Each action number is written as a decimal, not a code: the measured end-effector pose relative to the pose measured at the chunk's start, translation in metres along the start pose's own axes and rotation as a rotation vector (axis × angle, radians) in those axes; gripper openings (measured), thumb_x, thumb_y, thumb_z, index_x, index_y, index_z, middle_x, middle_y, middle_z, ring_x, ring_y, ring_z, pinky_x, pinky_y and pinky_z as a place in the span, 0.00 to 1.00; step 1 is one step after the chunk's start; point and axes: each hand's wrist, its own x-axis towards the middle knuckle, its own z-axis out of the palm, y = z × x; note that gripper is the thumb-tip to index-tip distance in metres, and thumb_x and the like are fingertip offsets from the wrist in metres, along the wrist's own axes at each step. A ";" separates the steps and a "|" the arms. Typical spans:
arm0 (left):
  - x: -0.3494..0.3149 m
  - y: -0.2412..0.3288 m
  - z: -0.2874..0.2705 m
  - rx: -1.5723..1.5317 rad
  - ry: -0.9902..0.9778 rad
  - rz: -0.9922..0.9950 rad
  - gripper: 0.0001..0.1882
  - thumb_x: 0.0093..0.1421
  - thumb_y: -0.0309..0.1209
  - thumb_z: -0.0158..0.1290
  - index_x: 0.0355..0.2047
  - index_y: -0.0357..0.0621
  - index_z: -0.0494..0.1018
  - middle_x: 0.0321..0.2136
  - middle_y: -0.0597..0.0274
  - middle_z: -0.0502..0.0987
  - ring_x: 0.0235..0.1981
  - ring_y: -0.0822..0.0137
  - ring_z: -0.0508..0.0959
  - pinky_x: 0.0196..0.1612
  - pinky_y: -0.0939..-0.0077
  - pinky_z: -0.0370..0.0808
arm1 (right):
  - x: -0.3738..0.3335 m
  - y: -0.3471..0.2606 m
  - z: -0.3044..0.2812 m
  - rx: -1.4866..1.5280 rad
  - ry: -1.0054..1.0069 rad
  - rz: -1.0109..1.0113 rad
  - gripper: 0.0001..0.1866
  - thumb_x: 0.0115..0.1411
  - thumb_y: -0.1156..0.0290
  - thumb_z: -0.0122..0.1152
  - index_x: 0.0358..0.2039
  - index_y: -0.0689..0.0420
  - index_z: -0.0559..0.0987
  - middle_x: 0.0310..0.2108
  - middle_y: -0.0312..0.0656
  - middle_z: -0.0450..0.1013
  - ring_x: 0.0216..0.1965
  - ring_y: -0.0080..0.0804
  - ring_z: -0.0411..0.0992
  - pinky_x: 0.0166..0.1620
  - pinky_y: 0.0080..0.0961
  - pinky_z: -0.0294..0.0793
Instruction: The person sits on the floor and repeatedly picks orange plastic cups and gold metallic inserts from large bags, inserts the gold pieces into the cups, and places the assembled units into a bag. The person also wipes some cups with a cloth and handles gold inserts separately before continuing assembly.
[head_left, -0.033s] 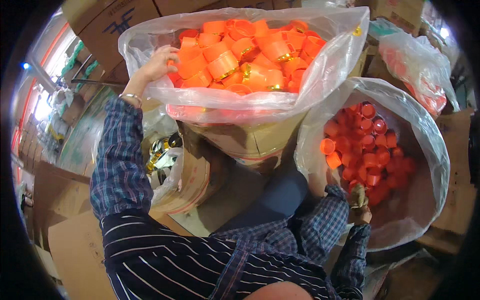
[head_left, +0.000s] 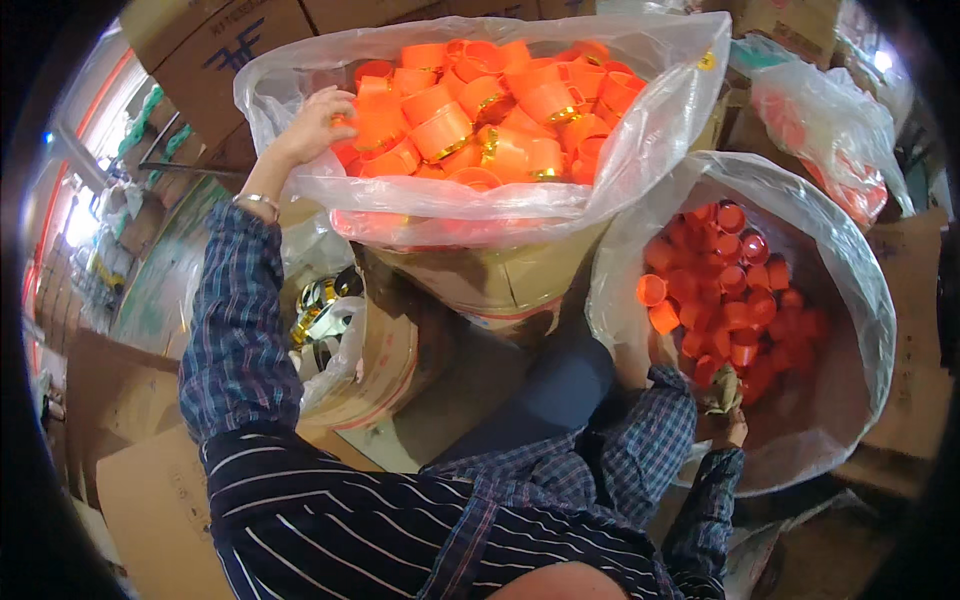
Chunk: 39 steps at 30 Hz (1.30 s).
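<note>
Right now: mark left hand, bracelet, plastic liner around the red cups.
Left hand [head_left: 306, 130]: head view, back of hand.
Bracelet [head_left: 260, 202]: head view, middle of band.
Plastic liner [head_left: 868, 285]: head view, right side wall.

I have the left arm [head_left: 240, 320] stretched forward, left hand [head_left: 318, 125] loosely curled. My right arm [head_left: 708, 510] sits low, its right hand [head_left: 736, 430] only partly visible.

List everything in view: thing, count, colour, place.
Cup-like pieces: many, orange, some gold-trimmed, upper box
Red pieces: many, red, right container
Mixed pieces: several, gold, black, white, left box
Plastic liners: three, clear, lining these
Plastic bag: one, clear, upper right
Cardboard boxes: several, brown, left and background
Crumpled piece: one, olive-brown, right container's near side
Sleeves: two, blue plaid, on the arms
Left hand: one, bare, upper box's left side
Right hand: one, bare, beside crumpled piece; grip unclear
</note>
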 end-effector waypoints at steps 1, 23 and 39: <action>0.002 0.012 -0.010 -0.273 0.062 -0.134 0.12 0.59 0.31 0.60 0.39 0.39 0.74 0.42 0.58 0.79 0.46 0.65 0.78 0.52 0.70 0.73 | -0.013 -0.013 -0.020 0.087 0.043 -0.074 0.24 0.62 0.71 0.57 0.60 0.53 0.74 0.55 0.46 0.73 0.57 0.42 0.71 0.57 0.36 0.71; -0.020 0.423 -0.033 -2.005 -0.218 -0.228 0.13 0.65 0.20 0.53 0.50 0.31 0.73 0.41 0.63 0.79 0.44 0.74 0.76 0.51 0.77 0.73 | -0.089 -0.387 -0.113 0.451 0.330 -0.886 0.14 0.53 0.83 0.62 0.41 0.61 0.78 0.49 0.47 0.75 0.53 0.46 0.71 0.56 0.35 0.69; -0.041 0.385 -0.058 -1.472 -0.092 0.037 0.14 0.55 0.17 0.63 0.42 0.36 0.76 0.40 0.53 0.80 0.38 0.62 0.81 0.42 0.70 0.77 | -0.057 -0.312 -0.084 0.767 0.308 -0.309 0.11 0.57 0.79 0.57 0.41 0.63 0.76 0.35 0.44 0.76 0.37 0.34 0.74 0.43 0.27 0.74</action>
